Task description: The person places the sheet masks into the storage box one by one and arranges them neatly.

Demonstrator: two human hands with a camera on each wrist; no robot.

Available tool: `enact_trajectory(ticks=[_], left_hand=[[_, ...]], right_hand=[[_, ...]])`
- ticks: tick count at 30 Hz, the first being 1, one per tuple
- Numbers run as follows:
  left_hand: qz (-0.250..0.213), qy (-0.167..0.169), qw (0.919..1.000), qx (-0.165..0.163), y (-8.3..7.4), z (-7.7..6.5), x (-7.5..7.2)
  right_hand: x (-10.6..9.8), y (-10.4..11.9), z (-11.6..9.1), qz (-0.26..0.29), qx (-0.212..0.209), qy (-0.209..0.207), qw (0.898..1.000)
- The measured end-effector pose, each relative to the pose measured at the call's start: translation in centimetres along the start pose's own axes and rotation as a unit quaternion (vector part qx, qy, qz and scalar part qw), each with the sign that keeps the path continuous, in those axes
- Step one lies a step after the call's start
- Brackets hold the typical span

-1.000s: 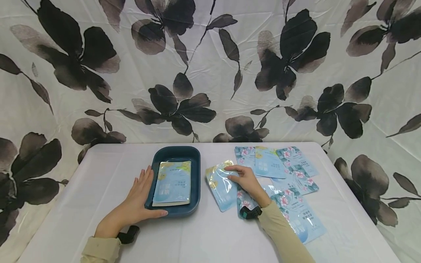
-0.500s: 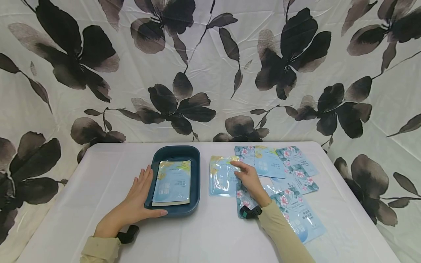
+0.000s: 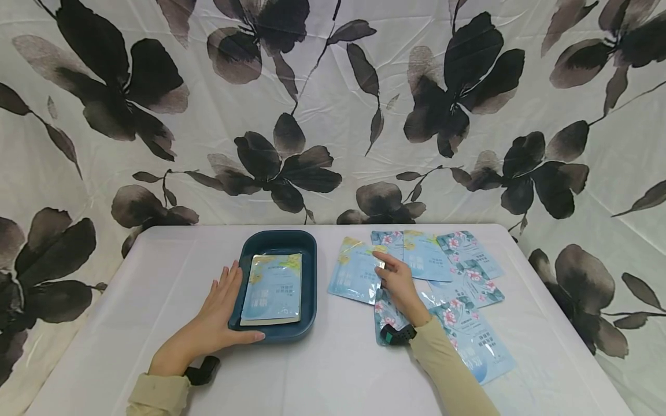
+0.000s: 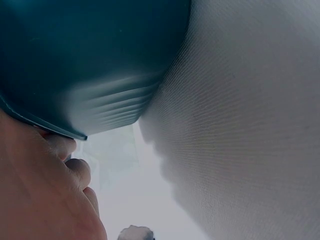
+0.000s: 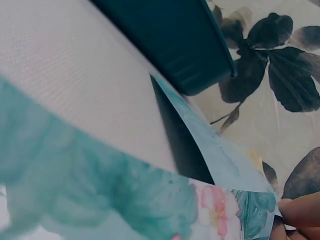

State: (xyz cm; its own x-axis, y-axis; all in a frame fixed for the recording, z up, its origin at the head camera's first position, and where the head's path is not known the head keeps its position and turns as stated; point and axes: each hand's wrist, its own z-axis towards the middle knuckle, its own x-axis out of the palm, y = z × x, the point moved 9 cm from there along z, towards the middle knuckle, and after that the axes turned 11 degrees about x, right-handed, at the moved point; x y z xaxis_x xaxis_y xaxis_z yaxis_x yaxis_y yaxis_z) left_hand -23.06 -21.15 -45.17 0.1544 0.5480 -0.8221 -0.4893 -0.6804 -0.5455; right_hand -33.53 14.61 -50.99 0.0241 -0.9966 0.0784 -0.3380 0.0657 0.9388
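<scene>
The glossy, flat, pale-blue packet with yellow flowers [image 3: 354, 273] is tilting beside the dark-blue, rectangular plastic tray [image 3: 309, 289], the right hand [image 3: 402, 289] pinching its right edge; a firm pinch should be preventing slips. The left hand [image 3: 210, 323], fingers straight, is bracing the tray.

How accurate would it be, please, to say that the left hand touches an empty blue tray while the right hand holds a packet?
Not quite: the blue tray isn't empty, as the head view shows a light-blue packet lying in it. The left hand touches the tray, and the right hand holds another packet.
</scene>
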Motion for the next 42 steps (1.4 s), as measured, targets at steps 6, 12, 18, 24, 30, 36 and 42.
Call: enact_trajectory(ticks=[6, 12, 18, 24, 30, 36, 42], left_hand=[[0.001, -0.002, 1.0, -0.001, 0.1, 0.0, 0.1], [-0.002, -0.002, 1.0, -0.002, 0.1, -0.1, 0.2], [0.0, -0.003, 1.0, -0.002, 0.0, 0.0, 0.2], [-0.001, -0.006, 1.0, 0.002, -0.2, -0.1, 0.1], [0.001, -0.008, 0.9999, 0.006, -0.4, 0.0, 0.1], [-0.002, -0.006, 1.0, 0.006, -0.3, 0.0, 0.2], [-0.002, -0.006, 1.0, 0.007, -0.2, 0.0, 0.1]], right_hand=[[-0.4, -0.2, 0.1, 0.077, 0.013, 0.002, 0.997], [-0.3, -0.3, 0.3, 0.12, 0.027, 0.014, 0.992], [0.0, -0.2, 0.3, 0.148, 0.035, 0.032, 0.988], [0.5, 0.2, 0.0, 0.151, 0.031, 0.048, 0.987], [1.1, 1.0, -0.6, 0.173, 0.02, 0.081, 0.981], [2.3, 1.8, -1.2, 0.201, 0.017, 0.123, 0.972], [3.8, 2.5, -1.7, 0.2, -0.004, 0.152, 0.968]])
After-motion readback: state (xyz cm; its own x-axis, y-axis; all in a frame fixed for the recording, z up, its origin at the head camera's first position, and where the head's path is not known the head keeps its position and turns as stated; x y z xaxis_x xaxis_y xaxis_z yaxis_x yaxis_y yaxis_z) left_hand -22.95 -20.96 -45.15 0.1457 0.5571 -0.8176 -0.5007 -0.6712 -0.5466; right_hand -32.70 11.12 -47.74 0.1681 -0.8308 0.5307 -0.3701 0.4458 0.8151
